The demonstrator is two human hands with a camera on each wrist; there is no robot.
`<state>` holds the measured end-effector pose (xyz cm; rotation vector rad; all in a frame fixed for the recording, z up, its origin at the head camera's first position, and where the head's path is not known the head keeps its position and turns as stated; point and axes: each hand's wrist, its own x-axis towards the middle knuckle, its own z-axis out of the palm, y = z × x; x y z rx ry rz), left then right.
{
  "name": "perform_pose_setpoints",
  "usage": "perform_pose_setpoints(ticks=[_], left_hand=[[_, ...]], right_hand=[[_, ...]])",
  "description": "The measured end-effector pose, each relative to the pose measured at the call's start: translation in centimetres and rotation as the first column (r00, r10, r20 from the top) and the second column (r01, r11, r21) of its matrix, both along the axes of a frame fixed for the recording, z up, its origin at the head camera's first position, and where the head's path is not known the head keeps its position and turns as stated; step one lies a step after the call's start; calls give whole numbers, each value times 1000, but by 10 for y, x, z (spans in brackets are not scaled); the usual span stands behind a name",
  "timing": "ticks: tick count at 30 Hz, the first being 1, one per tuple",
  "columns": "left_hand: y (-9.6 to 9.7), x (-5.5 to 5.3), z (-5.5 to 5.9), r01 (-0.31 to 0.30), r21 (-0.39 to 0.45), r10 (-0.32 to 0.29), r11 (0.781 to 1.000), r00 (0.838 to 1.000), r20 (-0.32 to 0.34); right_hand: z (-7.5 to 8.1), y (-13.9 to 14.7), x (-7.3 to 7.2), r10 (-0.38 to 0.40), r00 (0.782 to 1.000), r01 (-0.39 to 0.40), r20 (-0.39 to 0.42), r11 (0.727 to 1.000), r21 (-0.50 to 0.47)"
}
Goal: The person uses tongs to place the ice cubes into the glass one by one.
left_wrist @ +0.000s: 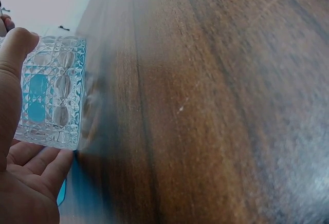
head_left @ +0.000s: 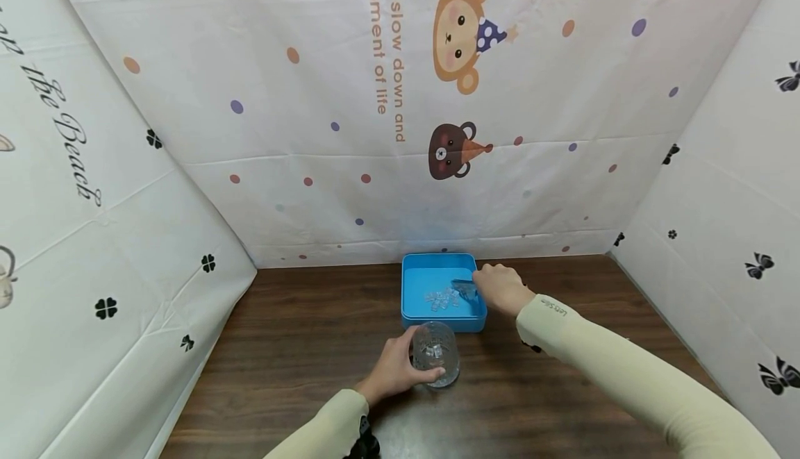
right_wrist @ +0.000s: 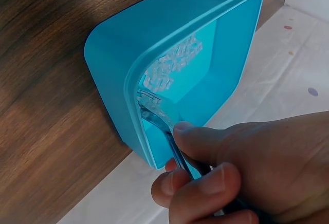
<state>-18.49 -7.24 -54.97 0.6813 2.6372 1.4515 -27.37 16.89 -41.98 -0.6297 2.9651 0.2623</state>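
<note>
My left hand (head_left: pixel 400 367) holds a clear cut-glass tumbler (head_left: pixel 435 355) that stands upright on the wooden table, thumb on one side and fingers on the other. Several clear cube-like pieces show inside the glass in the head view. My right hand (head_left: pixel 502 288) grips the handle of a small shiny scoop (right_wrist: pixel 157 110), its head down inside a blue rectangular box (right_wrist: pixel 149 34). Clear ice-like pieces (head_left: pixel 440 299) lie in a loose pile on the box floor, beside the scoop. The far part of the handle is hidden in my right fingers.
The wooden table (head_left: pixel 312 320) ends at white printed cloth walls (head_left: pixel 312 139) at the back and on both sides. The blue box stands near the back wall, with the tumbler close in front of it.
</note>
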Motion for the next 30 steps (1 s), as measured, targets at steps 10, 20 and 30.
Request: perform_pose_setpoints(ticks=[10,20,30], left_hand=[[0,0,-1,3,15,-3,1000,1000,4],[0,1,-1,7,16,-7,1000,1000,12],[0,1,0,6,17,-6,1000,1000,8]], right_hand=[[3,7,-2,29,1000,-29,-11,999,-17],[6,17,-2,86,990,-101,-113,985,-137],[3,30,-7,59,969,-116,-241,966,-231]])
